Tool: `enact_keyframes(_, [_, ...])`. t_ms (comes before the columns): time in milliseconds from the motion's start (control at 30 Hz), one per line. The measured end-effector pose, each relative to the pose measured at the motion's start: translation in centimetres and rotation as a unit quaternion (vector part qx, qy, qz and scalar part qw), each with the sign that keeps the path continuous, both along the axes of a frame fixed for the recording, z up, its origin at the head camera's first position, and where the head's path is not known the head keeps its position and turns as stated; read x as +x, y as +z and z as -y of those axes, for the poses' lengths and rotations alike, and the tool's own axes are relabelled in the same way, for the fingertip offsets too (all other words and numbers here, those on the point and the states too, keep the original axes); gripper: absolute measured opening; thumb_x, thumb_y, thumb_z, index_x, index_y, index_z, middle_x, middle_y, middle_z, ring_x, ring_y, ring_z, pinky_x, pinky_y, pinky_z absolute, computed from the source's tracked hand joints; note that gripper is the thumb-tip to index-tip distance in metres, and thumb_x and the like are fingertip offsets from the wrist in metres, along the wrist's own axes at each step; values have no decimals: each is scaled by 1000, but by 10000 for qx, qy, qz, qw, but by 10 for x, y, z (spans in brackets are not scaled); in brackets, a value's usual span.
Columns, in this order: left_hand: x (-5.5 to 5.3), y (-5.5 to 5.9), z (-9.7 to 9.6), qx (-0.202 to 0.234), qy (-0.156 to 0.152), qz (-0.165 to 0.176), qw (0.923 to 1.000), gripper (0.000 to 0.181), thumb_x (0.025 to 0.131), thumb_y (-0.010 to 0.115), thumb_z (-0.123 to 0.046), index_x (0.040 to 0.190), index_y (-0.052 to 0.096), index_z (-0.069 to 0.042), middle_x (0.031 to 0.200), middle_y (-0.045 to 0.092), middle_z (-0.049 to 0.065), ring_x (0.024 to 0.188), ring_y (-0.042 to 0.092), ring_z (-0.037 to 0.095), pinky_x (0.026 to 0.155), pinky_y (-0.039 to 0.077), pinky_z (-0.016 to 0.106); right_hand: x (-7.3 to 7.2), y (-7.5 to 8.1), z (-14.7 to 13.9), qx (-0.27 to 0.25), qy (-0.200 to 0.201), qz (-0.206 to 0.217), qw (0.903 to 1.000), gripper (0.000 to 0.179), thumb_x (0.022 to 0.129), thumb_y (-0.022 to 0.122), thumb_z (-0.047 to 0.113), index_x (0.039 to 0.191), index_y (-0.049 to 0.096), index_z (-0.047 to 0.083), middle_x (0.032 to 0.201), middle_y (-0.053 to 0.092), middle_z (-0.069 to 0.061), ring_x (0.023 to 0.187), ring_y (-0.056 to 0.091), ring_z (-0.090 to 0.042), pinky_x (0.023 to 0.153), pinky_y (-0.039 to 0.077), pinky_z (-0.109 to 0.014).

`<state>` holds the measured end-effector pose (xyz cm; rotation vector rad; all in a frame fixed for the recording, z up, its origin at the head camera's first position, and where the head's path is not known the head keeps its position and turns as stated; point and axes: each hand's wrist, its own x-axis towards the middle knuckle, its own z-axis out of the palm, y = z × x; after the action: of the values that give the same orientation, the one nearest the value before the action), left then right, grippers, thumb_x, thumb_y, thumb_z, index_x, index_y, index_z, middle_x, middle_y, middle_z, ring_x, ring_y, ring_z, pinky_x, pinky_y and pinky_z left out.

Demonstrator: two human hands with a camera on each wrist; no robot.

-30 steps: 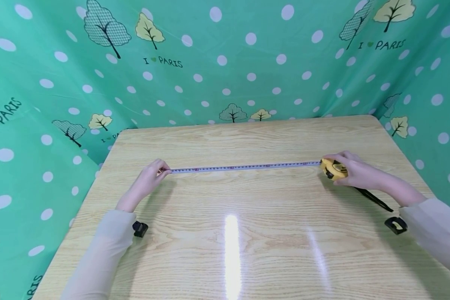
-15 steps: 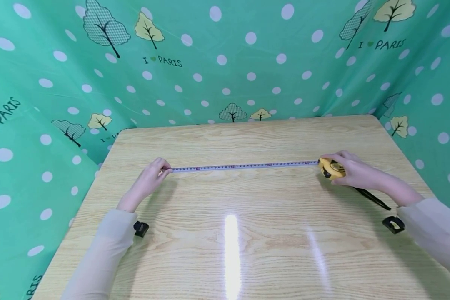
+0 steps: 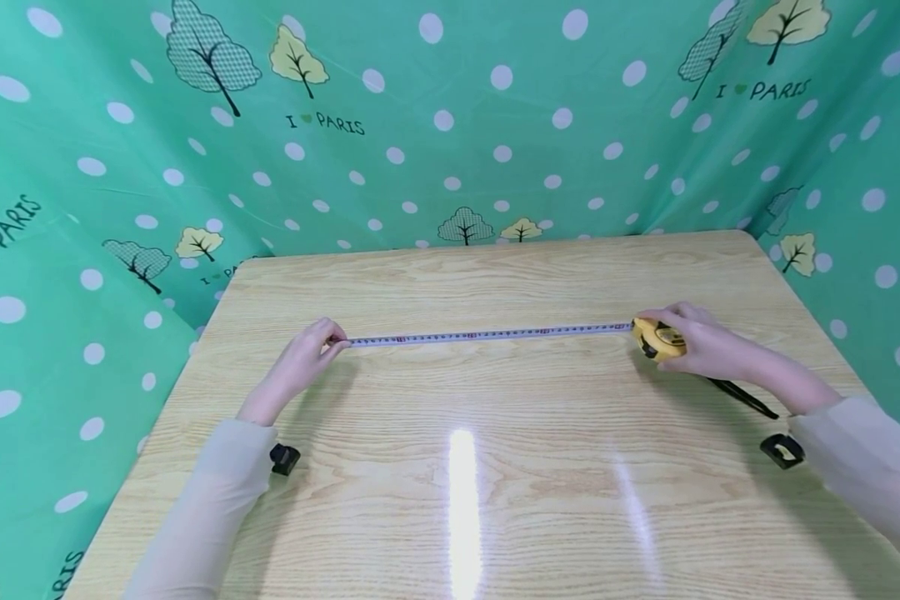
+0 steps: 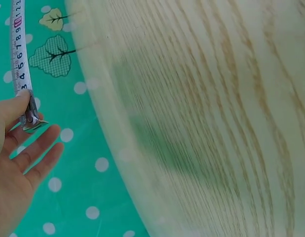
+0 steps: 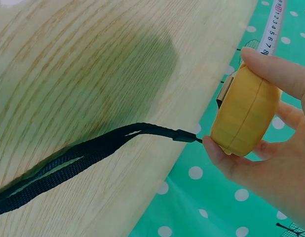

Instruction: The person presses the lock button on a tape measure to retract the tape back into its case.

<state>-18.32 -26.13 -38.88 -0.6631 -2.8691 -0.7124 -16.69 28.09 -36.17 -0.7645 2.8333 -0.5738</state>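
Observation:
A yellow tape measure [image 3: 657,340] is held in my right hand [image 3: 708,342], thumb and fingers around its case. Its white blade [image 3: 487,336] stretches straight across to my left hand [image 3: 300,362], above the table. In the left wrist view, the thumb and forefinger pinch the blade near its metal end hook [image 4: 31,121], while the other fingers [image 4: 41,148] extend. The right wrist view shows the case [image 5: 246,108] edge-on between thumb and fingers, with a black wrist strap [image 5: 93,150] hanging from it.
Below them is a wood-grain table [image 3: 390,517]. Black wrist pieces, one near the left sleeve [image 3: 285,458] and one near the right sleeve [image 3: 782,451], show by the cuffs. A green dotted curtain [image 3: 450,150] surrounds the table's back and sides.
My right hand has shifted slightly left with the tape case, and my left hand slightly right. The exposed blade between them is a little shorter.

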Motion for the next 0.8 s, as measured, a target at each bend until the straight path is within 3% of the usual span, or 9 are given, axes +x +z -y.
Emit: enact_keyframes(800, [-3,2,-9,94,-58,-137,9998,6,85,58,-9,86,57,-3,84,55,7,78,55,19,68,49,33,0,0,7,-44,78,-104,9999,70,69,74,8,128,37,3,110,42,-26,94,44,-36,66,41,-39])
